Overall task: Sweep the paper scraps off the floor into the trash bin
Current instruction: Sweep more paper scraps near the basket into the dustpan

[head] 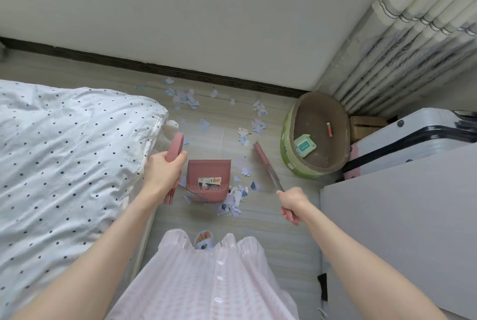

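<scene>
Several pale blue and white paper scraps (184, 98) lie scattered on the light floor, thickest near the far wall; a small heap of scraps (236, 199) sits beside the dustpan. A pink dustpan (207, 173) stands on the floor in the middle. My left hand (162, 171) grips its pink handle (173, 148), which rises toward me. My right hand (291, 203) is closed around the broom's handle. The pink broom head (262, 155) rests on the floor to the dustpan's right, close to the scraps.
A bed with a dotted white cover (64, 154) fills the left. A green oval tub (313, 136) holding a small green pack stands at right, next to a white suitcase (413, 138) and a grey cabinet (400, 229). The wall (180, 9) closes off the far side.
</scene>
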A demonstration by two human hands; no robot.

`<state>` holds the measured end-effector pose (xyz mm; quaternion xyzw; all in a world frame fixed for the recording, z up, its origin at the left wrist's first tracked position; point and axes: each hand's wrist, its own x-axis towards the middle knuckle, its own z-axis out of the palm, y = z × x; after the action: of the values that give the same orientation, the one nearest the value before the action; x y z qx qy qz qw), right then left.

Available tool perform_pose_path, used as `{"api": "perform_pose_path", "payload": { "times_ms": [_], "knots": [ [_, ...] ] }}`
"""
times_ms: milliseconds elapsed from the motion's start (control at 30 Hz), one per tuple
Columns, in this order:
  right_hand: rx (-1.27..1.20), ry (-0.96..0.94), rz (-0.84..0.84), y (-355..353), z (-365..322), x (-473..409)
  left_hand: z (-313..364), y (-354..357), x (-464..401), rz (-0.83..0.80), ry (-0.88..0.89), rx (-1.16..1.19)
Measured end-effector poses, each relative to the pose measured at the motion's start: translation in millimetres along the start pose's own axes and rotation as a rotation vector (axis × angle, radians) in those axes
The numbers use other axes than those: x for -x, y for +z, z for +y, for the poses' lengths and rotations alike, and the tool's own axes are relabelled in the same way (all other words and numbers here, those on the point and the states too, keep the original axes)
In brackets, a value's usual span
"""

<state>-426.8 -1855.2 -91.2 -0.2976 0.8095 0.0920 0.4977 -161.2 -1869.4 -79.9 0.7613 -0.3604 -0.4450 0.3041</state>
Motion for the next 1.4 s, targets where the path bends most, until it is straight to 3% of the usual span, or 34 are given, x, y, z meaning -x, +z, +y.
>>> {"api": "perform_pose_path", "payload": {
  "times_ms": [400, 600, 833, 1400],
  "knots": [
    [0.637, -0.374, 0.08, -20.3, 19.8, -16.6, -49.2, 19.8, 88.1, 0.263, -0.177, 0.014],
    [0.956, -0.589, 0.067, 22.2, 0.4, -24.3, -78.9, 15.0, 113.7, 0.322, -0.318, 0.053],
    [1.049, -0.648, 0.047, 75.6, 1.1, -43.3, -102.1, 0.1, 115.9, 0.4, -0.361, -0.003],
    [1.252, -0.68, 0.001, 111.4, -38.2, -64.1, -119.7, -37.8, 133.3, 0.419, -0.38, -0.028]
  ]
}}
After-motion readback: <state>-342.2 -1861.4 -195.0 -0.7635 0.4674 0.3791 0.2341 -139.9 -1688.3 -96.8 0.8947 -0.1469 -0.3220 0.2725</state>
